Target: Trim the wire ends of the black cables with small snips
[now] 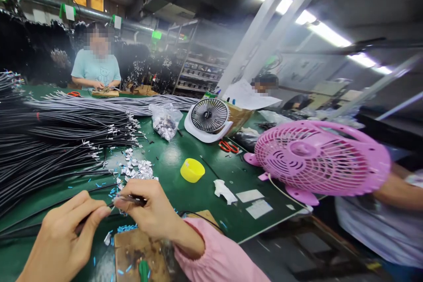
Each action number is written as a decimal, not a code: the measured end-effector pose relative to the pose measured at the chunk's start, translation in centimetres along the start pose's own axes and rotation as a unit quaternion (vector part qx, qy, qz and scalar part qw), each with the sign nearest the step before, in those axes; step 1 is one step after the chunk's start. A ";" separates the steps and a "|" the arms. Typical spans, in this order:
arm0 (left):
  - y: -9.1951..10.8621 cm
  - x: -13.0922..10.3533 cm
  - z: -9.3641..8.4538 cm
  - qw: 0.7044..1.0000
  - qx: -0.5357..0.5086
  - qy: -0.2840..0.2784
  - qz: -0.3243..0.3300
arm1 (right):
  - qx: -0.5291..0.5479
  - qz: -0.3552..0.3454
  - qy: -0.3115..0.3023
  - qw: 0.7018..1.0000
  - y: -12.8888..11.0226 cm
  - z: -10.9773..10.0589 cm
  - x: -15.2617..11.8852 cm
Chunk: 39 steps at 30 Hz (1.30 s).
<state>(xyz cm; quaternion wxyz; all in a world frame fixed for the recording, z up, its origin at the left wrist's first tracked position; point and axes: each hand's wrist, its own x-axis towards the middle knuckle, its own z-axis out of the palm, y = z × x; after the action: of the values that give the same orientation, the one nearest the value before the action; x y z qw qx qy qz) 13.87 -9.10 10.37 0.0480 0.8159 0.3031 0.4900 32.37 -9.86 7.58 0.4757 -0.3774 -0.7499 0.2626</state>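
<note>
My left hand (68,233) pinches a black cable (82,224) between thumb and fingers, its end close to my right fingertips. My right hand (152,209) is closed around a slim dark tool (138,199), whose exact kind I cannot make out. Both hands nearly meet above the table. Below them lies a worn wooden board (132,251) with a green-handled tool (143,269) on it. Small blue cable scraps (127,228) and crumpled foil pieces (142,169) are scattered around.
Bundles of black cables (66,128) fill the left. On the green table (172,194) stand a yellow ring-shaped container (192,170), a white fan (209,116), a pink fan (317,158), a plastic bag (165,123) and orange-handled scissors (228,146). A co-worker (95,68) sits across; others are at right.
</note>
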 end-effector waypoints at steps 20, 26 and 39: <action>-2.4 -2.3 1.5 0.988 -0.123 0.003 -0.090 | 0.315 0.244 0.148 0.905 0.7 1.0 0.2; -3.2 -2.1 0.7 0.990 -0.092 0.009 -0.104 | 0.200 0.165 0.202 0.944 -0.5 -0.5 0.9; -1.4 0.1 0.2 0.992 -0.098 -0.026 -0.069 | 0.001 -0.064 0.025 0.998 -0.3 -0.2 0.1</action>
<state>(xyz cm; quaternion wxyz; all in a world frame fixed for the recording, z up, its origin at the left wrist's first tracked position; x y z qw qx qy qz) 13.47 -7.88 9.87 0.1691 0.7969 0.3083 0.4912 32.45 -9.92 7.92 0.5107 -0.3348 -0.7600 0.2227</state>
